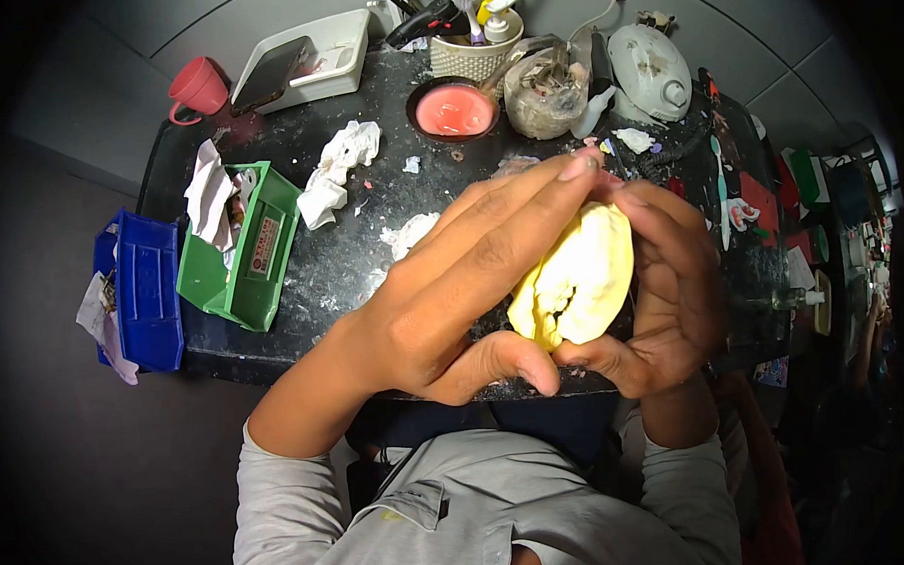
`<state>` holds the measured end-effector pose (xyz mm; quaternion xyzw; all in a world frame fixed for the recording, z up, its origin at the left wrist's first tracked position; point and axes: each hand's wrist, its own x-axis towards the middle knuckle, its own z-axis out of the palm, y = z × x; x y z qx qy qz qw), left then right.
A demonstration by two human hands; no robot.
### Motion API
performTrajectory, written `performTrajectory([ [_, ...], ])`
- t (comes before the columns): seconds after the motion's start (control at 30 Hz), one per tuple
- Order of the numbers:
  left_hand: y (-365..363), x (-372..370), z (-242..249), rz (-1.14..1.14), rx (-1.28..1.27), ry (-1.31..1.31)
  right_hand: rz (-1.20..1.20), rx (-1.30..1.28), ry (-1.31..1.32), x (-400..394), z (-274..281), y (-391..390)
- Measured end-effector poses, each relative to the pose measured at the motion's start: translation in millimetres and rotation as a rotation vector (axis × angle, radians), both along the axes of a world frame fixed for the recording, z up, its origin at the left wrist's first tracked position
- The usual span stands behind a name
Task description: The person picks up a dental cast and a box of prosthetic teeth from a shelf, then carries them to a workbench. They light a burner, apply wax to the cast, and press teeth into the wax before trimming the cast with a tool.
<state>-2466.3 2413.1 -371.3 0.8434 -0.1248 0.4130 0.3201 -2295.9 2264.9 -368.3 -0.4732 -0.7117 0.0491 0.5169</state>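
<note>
A pale yellow lump of soft, dough-like material (579, 278) is cupped between both my hands above the near edge of a dark worktable (352, 256). My left hand (462, 282) covers its left side, fingers stretched over the top and thumb curled under. My right hand (671, 285) wraps the right side and back, with its thumb meeting the left thumb beneath the lump. Most of the lump's far side is hidden by my fingers.
A green bin (247, 255) with paper and a blue bin (144, 288) sit at the table's left edge. Crumpled tissues (338, 167), a bowl of pink stuff (454, 110), a glass jar (545, 95), a white basket of tools (476, 43), a white tray (310, 58) and a pink cup (198, 87) stand further back.
</note>
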Motion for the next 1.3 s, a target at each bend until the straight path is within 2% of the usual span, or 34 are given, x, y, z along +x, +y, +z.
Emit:
performTrajectory([
  [0.07, -0.2, -2.0, -0.1, 0.024, -0.009, 0.014, -0.077, 0.086, 0.061, -5.2, 1.7, 4.2],
  [0.37, 1.0, 2.3, -3.7, 0.032, 0.093, -0.059, -0.106, 0.115, 0.015, -2.5, -1.8, 3.8],
  [0.47, -2.8, 3.8, -5.4, 0.013, -0.006, -0.063, -0.115, 0.151, -0.002, -2.2, -2.4, 5.6],
  [0.63, 3.0, 4.1, -2.8, 0.057, 0.169, -0.083, -0.137, 0.163, -0.005, -2.6, -8.4, 6.0],
  [0.8, 0.6, 3.5, -3.6, 0.051, 0.099, -0.072, -0.134, 0.163, -0.027, -1.0, -7.6, 6.0],
  [0.9, 1.3, 2.8, -3.2, 0.049, 0.078, -0.055, -0.121, 0.148, -0.009, -1.1, -7.9, 5.9],
  [0.97, 0.6, 0.0, -2.3, 0.052, 0.076, -0.043, -0.025, 0.100, 0.151, -4.3, -7.3, 6.4],
  [1.0, -2.5, -3.6, -1.3, 0.043, -0.078, -0.018, -0.024, 0.101, 0.150, -8.9, -6.4, 5.5],
  [1.07, -11.8, -8.7, 6.2, 0.080, -0.355, 0.009, 0.036, -0.053, 0.641, -18.9, -1.7, 1.5],
  [1.1, -12.5, -10.1, 13.9, 0.051, -0.502, -0.009, 0.070, -0.192, 0.656, -15.0, 4.1, -1.7],
  [1.13, -12.2, -13.1, 19.8, 0.021, -0.648, -0.028, 0.165, -0.210, 0.775, -12.5, 4.8, 0.4],
  [1.2, 6.7, -18.8, 13.9, -0.101, -0.848, -0.075, 0.313, -0.321, 0.972, -2.9, 12.3, 2.0],
  [1.23, 15.5, -18.0, 6.6, -0.281, -1.030, -0.136, 0.356, -0.341, 1.017, -0.1, 13.3, 2.2],
  [1.27, 15.0, -23.0, 3.4, -0.253, -1.093, -0.119, 0.360, -0.331, 1.007, 2.2, 12.2, 3.2],
  [1.3, 11.0, -30.9, 1.0, -0.100, -0.970, -0.023, 0.444, -0.336, 1.093, 4.0, 9.4, 4.2],
])
